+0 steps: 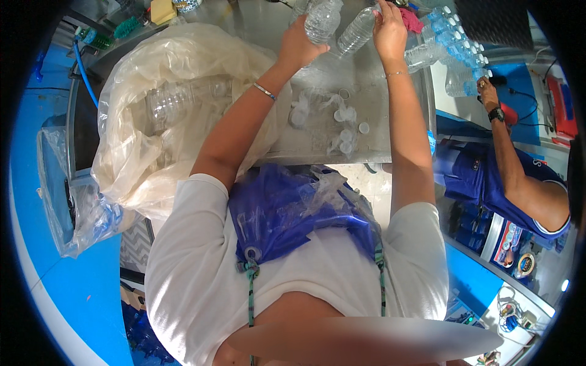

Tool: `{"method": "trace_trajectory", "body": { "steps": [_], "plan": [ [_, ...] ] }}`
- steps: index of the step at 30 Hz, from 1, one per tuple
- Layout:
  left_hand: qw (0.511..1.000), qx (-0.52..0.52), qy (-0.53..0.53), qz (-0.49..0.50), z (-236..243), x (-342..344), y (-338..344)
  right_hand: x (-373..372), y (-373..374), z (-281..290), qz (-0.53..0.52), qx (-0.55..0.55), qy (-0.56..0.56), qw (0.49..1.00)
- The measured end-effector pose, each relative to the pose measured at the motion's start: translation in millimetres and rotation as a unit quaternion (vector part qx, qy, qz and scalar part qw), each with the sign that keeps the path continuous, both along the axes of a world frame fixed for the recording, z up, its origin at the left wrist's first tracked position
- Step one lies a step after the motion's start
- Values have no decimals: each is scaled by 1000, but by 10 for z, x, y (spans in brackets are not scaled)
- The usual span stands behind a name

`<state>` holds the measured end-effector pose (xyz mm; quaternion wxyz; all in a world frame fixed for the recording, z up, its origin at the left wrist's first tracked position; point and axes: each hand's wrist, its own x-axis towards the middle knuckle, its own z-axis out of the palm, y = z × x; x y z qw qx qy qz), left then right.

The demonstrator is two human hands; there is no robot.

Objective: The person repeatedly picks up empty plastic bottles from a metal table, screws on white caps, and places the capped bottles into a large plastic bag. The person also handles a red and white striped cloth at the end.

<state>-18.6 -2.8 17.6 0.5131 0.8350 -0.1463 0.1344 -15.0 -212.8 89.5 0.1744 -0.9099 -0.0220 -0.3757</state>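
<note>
Near the top, my left hand [299,46] is closed round a clear, ridged plastic bottle [323,21]. Just to its right, my right hand [388,33] grips another clear bottle [355,35] around its upper end, which is tilted toward that hand. Both bottles are over a wet steel counter [287,143]. Small white caps [345,135] and translucent plastic bits lie on the counter between my forearms. Left of them, a big translucent bag [122,152] holds clear bottles [166,107].
At right, a co-worker [519,177] in blue reaches toward several lined-up bottles with pale liquid [439,52]. A pink cloth [411,19] lies behind my right hand. Green objects [125,27], a yellow sponge [163,11] and a blue hose [85,67] are at upper left.
</note>
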Motion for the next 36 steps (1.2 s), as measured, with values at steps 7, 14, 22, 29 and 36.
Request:
{"method": "trace_trajectory", "body": {
  "steps": [7, 14, 22, 29, 36],
  "plan": [
    [996, -79, 18, 49, -39, -99, 387, -449, 124, -55, 23, -104, -102, 989],
    [996, -70, 13, 52, -58, -249, 481, -1656, 65, -812, 267, -123, 393, 871],
    [995, -92, 6, 26, -155, -260, 487, -1017, 182, -685, 246, 174, 305, 903],
    [998, -55, 10, 28, -171, -267, 524, 104, 796, -701, 172, 662, 396, 613],
    [1000, -7, 3, 20, -209, -277, 529, 161, 595, -546, 197, 707, 429, 527]
  ]
}}
